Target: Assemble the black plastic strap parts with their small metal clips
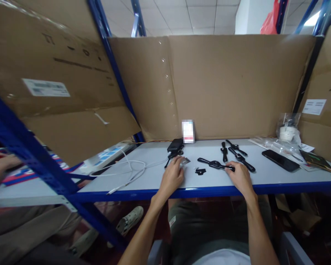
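My left hand (173, 177) rests on the pale table (143, 180), fingers curled over a small grey flat piece (185, 161) beside a black box (175, 146). My right hand (239, 176) lies near the table's front edge, its fingers closed on the strap end of a black watch (214, 164) that lies flat. A small black part (200, 171) sits between the two hands. Two more black watches (238, 154) lie just behind the right hand.
White cables (129, 169) trail left across the table. A black phone (280, 160), plastic bags (288, 129) and a dark booklet (317, 160) lie at the right. Cardboard walls (223, 84) close the back and sides. Another person's hand (0, 163) shows at far left.
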`<act>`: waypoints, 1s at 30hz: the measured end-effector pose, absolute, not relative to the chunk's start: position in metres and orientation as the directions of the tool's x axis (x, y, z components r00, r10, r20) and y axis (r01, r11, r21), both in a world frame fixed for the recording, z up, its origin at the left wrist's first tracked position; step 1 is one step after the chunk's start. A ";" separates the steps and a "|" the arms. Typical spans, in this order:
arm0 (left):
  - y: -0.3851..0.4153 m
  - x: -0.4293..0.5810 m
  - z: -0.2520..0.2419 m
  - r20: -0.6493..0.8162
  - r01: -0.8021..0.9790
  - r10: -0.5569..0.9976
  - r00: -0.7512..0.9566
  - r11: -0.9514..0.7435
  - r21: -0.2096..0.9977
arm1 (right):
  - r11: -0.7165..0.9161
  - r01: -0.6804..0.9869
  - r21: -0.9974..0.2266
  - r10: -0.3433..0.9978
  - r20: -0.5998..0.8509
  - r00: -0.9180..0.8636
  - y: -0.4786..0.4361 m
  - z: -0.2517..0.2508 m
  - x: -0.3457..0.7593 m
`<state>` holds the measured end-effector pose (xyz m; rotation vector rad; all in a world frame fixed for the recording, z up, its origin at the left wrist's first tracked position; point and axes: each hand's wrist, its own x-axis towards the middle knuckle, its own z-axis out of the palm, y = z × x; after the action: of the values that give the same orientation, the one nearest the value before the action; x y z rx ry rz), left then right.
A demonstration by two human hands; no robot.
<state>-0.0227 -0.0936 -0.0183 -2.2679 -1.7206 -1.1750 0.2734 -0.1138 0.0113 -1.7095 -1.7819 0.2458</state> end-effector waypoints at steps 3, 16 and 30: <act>-0.093 -0.035 -0.016 0.479 0.892 0.859 0.179 -0.346 0.289 | 0.135 0.833 -0.536 0.952 0.304 0.042 -0.115 0.013 0.272; -0.123 -0.045 -0.010 0.504 0.832 0.831 0.236 -0.441 0.338 | 0.126 0.850 -0.511 0.961 0.277 0.024 -0.119 0.015 0.271; -0.164 -0.037 -0.001 0.374 0.852 0.845 0.382 -0.479 0.213 | 0.139 0.860 -0.492 0.962 0.273 0.001 -0.120 0.017 0.270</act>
<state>-0.0371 -0.1637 -0.0007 -2.5995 -1.5955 -0.6886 0.2703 -0.1203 0.0174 -1.7428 -1.8793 0.2453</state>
